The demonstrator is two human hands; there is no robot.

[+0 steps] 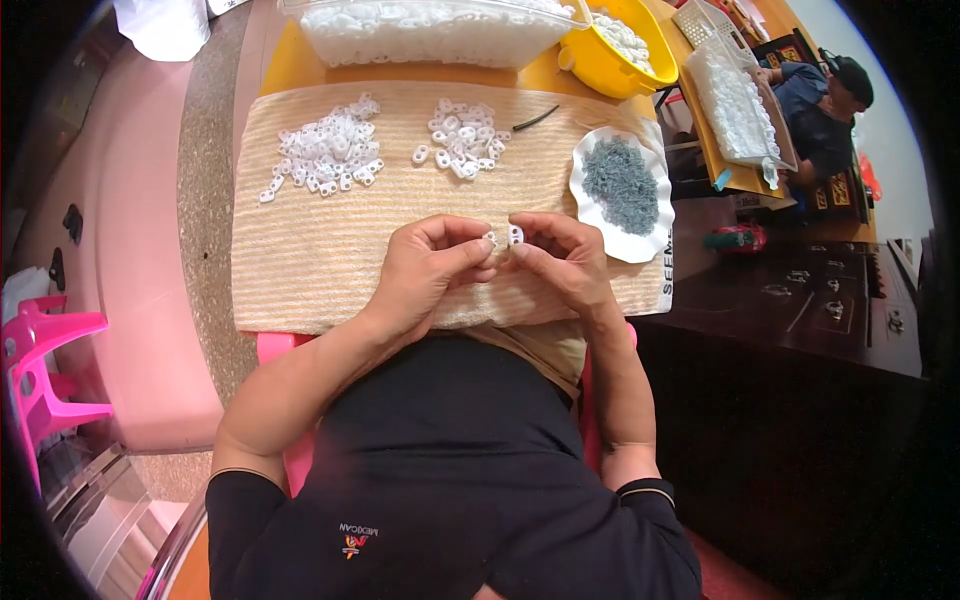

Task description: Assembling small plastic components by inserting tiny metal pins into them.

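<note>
My left hand (428, 268) pinches a tiny white plastic piece (490, 238) between thumb and fingertips. Close beside it, my right hand (562, 258) grips another small white plastic piece (516, 234); the two pieces almost touch. Both hands hover over a beige woven cloth (320, 250) spread on the table. Further back on the cloth lie two heaps of white plastic pieces, a left heap (328, 152) and a middle heap (464, 135). To the right of my hands a white wavy-edged plate (640, 240) carries a mound of small grey metal parts (620, 182).
A clear tub (440, 35) and a yellow bowl (615, 55) full of white pieces stand at the back. A thin dark stick (536, 119) lies on the cloth. Another person (825, 105) sits at the right by a white basket (735, 100). A pink chair (45, 370) stands left.
</note>
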